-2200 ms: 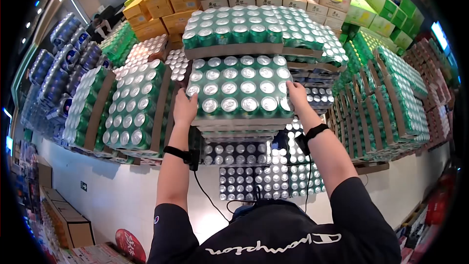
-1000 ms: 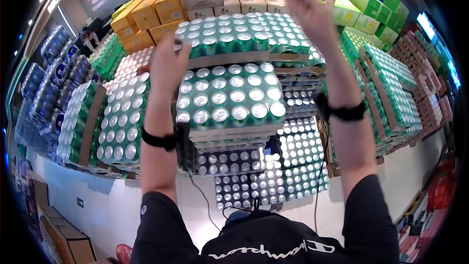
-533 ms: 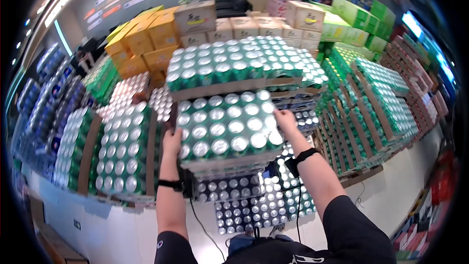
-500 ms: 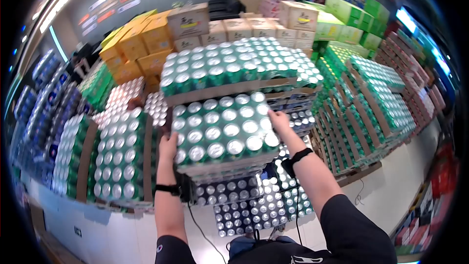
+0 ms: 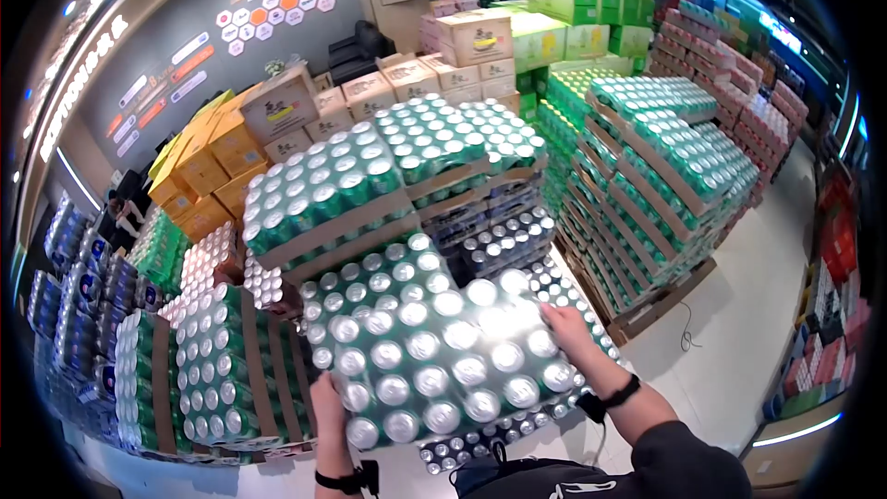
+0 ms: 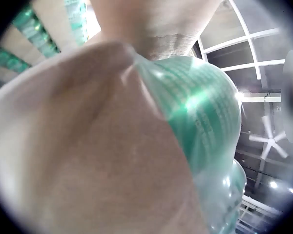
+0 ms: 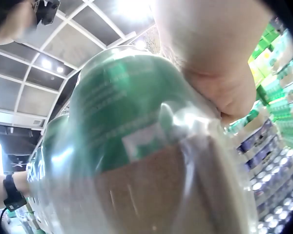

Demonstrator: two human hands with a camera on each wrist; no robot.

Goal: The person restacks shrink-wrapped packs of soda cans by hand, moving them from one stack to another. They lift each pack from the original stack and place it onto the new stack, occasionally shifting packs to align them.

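A shrink-wrapped case of green cans (image 5: 471,365) is held level in front of the person's body, a hand at each end. My left hand (image 5: 328,407) grips its left side near the front corner. On the opposite side my right hand (image 5: 571,333) grips the far right corner. Close up, the left wrist view shows the cardboard tray (image 6: 112,146) and a green can (image 6: 200,107) under clear film, with the left hand (image 6: 156,22) against it. Film also covers the corner beside the right hand (image 7: 219,73) in the right wrist view. Fingertips are mostly hidden.
Behind the case stands a stack of similar green can cases (image 5: 323,194), with another case (image 5: 374,277) partly covered. Tall stacks (image 5: 647,166) rise at right and more cases (image 5: 217,370) at left. Dark can packs (image 5: 508,240) sit lower. Pale floor (image 5: 684,379) shows at right.
Both hands let go briefly, then gripped the case again. It has since come off its stack toward the body, uncovering cans behind it. The head view has turned right.
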